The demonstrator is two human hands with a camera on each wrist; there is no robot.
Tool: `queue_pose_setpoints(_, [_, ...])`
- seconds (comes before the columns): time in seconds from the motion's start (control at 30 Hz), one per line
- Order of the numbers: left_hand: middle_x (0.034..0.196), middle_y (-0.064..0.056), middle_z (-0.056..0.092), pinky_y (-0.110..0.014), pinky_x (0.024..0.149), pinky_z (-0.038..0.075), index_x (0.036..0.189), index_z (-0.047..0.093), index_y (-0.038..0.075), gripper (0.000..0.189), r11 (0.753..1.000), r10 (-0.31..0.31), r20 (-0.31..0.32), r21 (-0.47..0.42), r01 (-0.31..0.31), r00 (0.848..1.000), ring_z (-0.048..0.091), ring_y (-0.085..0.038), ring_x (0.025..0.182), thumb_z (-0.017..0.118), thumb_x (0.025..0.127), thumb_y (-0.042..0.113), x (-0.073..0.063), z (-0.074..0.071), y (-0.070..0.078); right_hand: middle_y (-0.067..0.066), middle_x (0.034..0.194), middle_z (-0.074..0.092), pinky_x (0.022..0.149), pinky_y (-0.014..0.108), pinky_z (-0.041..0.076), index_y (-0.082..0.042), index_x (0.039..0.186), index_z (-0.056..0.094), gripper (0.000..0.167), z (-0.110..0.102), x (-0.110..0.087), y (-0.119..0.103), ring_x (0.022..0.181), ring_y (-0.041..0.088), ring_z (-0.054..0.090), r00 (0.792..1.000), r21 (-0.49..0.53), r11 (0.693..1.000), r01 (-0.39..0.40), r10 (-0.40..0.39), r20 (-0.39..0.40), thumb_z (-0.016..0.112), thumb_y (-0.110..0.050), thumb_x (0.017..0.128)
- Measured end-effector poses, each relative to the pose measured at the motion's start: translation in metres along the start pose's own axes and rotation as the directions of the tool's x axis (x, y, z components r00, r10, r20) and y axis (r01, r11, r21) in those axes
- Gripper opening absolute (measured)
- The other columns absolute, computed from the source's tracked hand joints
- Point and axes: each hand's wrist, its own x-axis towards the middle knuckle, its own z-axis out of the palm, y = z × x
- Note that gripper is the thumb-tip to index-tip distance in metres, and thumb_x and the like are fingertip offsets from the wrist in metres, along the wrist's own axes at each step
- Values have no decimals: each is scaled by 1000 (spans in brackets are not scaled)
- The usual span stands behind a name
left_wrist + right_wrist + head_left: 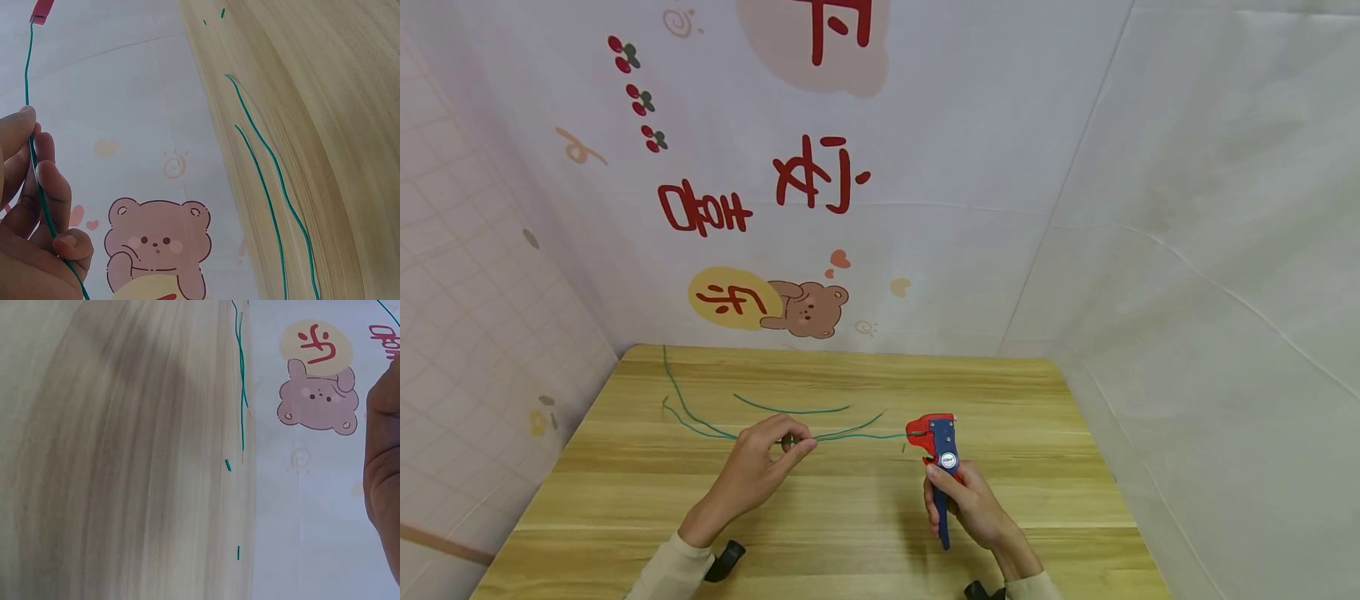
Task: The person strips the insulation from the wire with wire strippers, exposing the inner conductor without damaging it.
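Note:
My left hand [767, 454] pinches a thin green wire [868, 436] between thumb and fingertips. In the left wrist view the same wire [27, 75] runs along the curled fingers. Its far end reaches the red jaws of a wire stripper [945, 442] with blue and red handles. My right hand [973, 504] grips those handles, thumb at the upper part. How hard the handles are squeezed cannot be told. Only an edge of the right hand [384, 450] shows in the right wrist view, without the tool.
Loose green wires lie on the wooden table [850, 533], one [790, 412] behind the left hand and another [857, 428] beside the held wire. Short green pieces [228, 465] lie farther right. A white printed cloth [940, 275] stands at the table's back edge.

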Motion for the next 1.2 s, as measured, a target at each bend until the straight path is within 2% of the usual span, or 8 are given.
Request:
queue_pose_setpoints(0.17, [89,15,69,-21,65,49,98,77,24,22,1000,-4,-5,4,4,1000,54,3,79,86,99,4,-1,0,0,34,72,47,59,29,64,26,94,47,52,1,1,3,64,5,68,1000,-14,1000,-8,8,-29,37,-16,123])
queue_pose_setpoints(0.4, [89,15,69,-21,66,50,98,77,24,22,1000,-14,-10,3,14,1000,54,3,78,87,99,4,-2,0,-1,-7,71,67,60,29,63,28,97,45,60,3,2,5,61,7,68,991,-36,994,-103,99,-89,42,-27,124])
queue_pose_setpoints(0.5, [88,14,68,-22,66,51,98,77,23,22,1000,-13,-11,5,13,1000,54,3,78,86,99,4,-2,-1,-1,-8,72,67,61,30,64,28,97,45,60,4,2,6,61,8,68,991,-38,994,-99,95,-91,42,-26,124])
queue_pose_setpoints(0.57, [88,14,68,-21,65,51,98,77,23,21,1000,-12,-12,7,12,1000,54,3,78,86,99,4,-2,-1,0,7,66,63,60,32,64,28,96,46,59,5,3,6,62,7,68,994,-46,996,-75,70,-86,41,-24,124])
queue_pose_setpoints(0.67, [88,14,69,-21,65,50,98,77,22,20,1000,-14,-13,11,14,1000,54,3,78,86,99,4,-2,-1,0,8,66,62,59,36,65,27,95,48,57,6,4,5,62,8,68,994,-63,996,-61,55,-90,42,-23,124])
queue_pose_setpoints(0.73, [88,14,69,-21,65,49,98,77,22,20,1000,-15,-15,13,15,1000,53,3,78,86,99,4,-2,-1,0,8,66,63,58,37,65,26,95,49,58,7,5,5,61,8,68,993,-72,995,-68,61,-98,42,-24,123])
queue_pose_setpoints(0.8, [88,14,69,-21,65,49,98,77,22,20,1000,-15,-15,14,15,1000,53,3,77,86,99,4,-2,-1,0,-7,71,67,58,38,65,25,95,49,58,8,5,5,61,8,68,992,-74,994,-82,74,-106,43,-25,123])
queue_pose_setpoints(1.2, [88,13,69,-21,65,49,98,77,21,21,1000,-8,-16,12,8,1000,53,3,78,87,98,2,-1,0,0,-7,67,64,55,43,64,26,94,45,61,10,7,5,57,9,67,989,-66,995,-82,73,-129,43,-27,123])
